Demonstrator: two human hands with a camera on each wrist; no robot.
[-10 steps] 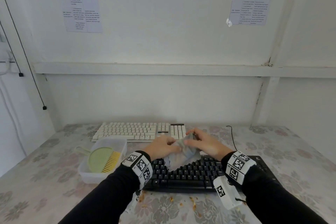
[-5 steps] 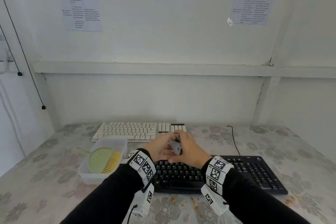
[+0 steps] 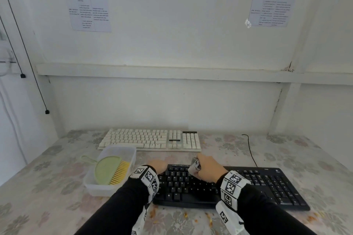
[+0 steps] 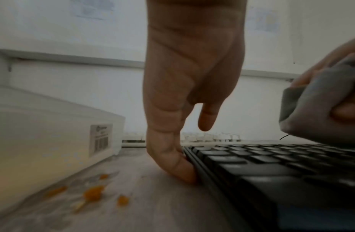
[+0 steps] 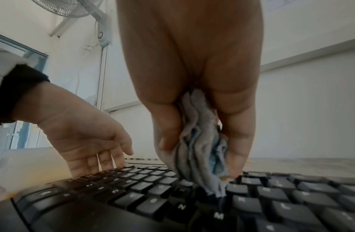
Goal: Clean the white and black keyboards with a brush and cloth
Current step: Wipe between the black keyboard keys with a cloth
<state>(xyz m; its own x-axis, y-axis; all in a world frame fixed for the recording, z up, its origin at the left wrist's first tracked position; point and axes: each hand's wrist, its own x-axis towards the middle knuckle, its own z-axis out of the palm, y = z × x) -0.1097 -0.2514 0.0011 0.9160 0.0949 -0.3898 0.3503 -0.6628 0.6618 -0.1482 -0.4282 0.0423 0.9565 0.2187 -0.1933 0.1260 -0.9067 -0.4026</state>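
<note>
The black keyboard [image 3: 248,187] lies near the table's front edge. My right hand [image 3: 208,168] grips a bunched grey cloth [image 3: 194,168] and holds it down on the upper key rows; in the right wrist view the cloth [image 5: 200,149] hangs between thumb and fingers onto the black keys [image 5: 152,188]. My left hand [image 3: 156,165] rests with straight fingers on the keyboard's left end; its fingertips [image 4: 184,171] press that edge. The white keyboard [image 3: 150,139] lies behind, untouched. A green brush with yellow bristles [image 3: 112,171] sits in a clear plastic tub [image 3: 131,152].
The tub stands just left of the black keyboard. Orange crumbs [image 3: 185,214] lie on the flowered tablecloth [image 3: 315,158] along the front edge and beside the tub [image 4: 93,193]. A black cable [image 3: 250,149] runs from the black keyboard toward the wall.
Both hands held the cloth spread above the keyboard, then bunched it together. Now the left hand has let go and moved to the keyboard's left end; the right lowered the cloth onto the keys.
</note>
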